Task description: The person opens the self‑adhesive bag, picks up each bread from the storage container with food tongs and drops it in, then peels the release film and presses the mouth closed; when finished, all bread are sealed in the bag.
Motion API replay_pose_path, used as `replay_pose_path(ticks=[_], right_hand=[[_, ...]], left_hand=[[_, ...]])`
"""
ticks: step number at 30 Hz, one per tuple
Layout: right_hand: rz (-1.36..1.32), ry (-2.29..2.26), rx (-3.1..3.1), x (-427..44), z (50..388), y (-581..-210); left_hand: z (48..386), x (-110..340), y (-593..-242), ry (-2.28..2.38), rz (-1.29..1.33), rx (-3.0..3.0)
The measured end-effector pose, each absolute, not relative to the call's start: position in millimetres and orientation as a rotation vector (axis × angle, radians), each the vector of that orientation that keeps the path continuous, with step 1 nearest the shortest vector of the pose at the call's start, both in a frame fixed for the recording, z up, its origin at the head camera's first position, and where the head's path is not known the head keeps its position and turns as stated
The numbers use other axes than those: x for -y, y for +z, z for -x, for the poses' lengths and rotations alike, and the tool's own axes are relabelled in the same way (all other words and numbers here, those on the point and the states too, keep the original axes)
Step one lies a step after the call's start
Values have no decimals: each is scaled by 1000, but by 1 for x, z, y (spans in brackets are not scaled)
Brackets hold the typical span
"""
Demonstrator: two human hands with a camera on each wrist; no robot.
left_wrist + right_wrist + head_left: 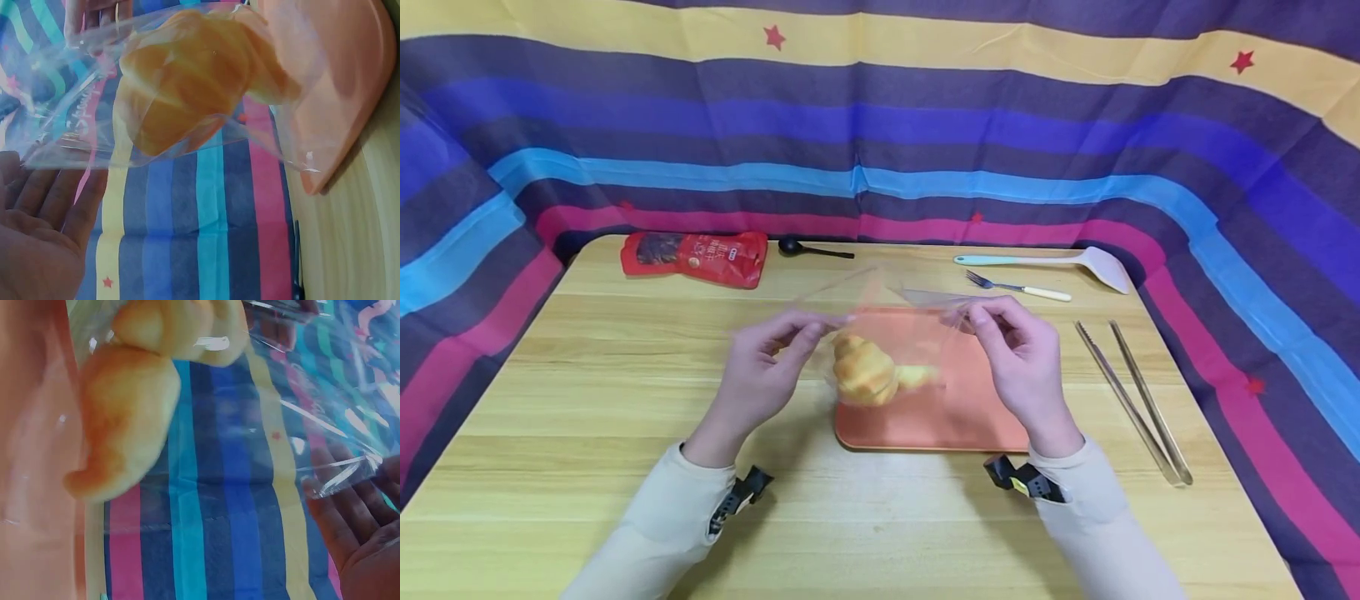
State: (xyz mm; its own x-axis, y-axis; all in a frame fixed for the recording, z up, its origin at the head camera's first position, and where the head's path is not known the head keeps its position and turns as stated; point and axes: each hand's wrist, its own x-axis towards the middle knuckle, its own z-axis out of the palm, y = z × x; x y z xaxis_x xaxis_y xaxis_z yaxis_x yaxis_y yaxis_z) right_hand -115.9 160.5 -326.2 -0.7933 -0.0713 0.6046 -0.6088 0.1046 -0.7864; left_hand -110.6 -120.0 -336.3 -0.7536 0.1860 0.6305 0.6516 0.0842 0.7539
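A croissant (863,375) lies inside a clear plastic bag (81,144), held up over the pink tray (992,417). Its narrower end points right in the head view. On the left, my left hand (769,367) pinches the bag's upper edge between thumb and fingers. My right hand (1022,362) pinches the opposite side of that edge. Both wrist views show the bread hanging low in the bag, with the film stretched between the hands. Motion blurs the film and the left fingertips in the head view.
Along the back of the wooden table (587,392) lie a red food pouch (722,258), a black spoon (812,248), a knife (932,296), a fork (1022,288) and a white spatula (1045,261). Metal tongs (1138,400) lie at the right. Striped cloth (850,117) hangs behind.
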Motion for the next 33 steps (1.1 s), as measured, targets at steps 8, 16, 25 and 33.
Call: replay_pose_path(ticks=[8, 16, 25, 33], right_hand=[[-652, 1813, 1919, -173, 112, -327], [-601, 1833, 1948, -184, 112, -330], [-486, 1806, 2096, -190, 122, -340], [-485, 1786, 2106, -194, 123, -343]], left_hand=[[113, 112, -338, -1932, 816, 1878], [115, 105, -349, -2065, 810, 1926], [116, 102, -356, -2136, 736, 1971], [118, 102, -354, -2145, 680, 1988]])
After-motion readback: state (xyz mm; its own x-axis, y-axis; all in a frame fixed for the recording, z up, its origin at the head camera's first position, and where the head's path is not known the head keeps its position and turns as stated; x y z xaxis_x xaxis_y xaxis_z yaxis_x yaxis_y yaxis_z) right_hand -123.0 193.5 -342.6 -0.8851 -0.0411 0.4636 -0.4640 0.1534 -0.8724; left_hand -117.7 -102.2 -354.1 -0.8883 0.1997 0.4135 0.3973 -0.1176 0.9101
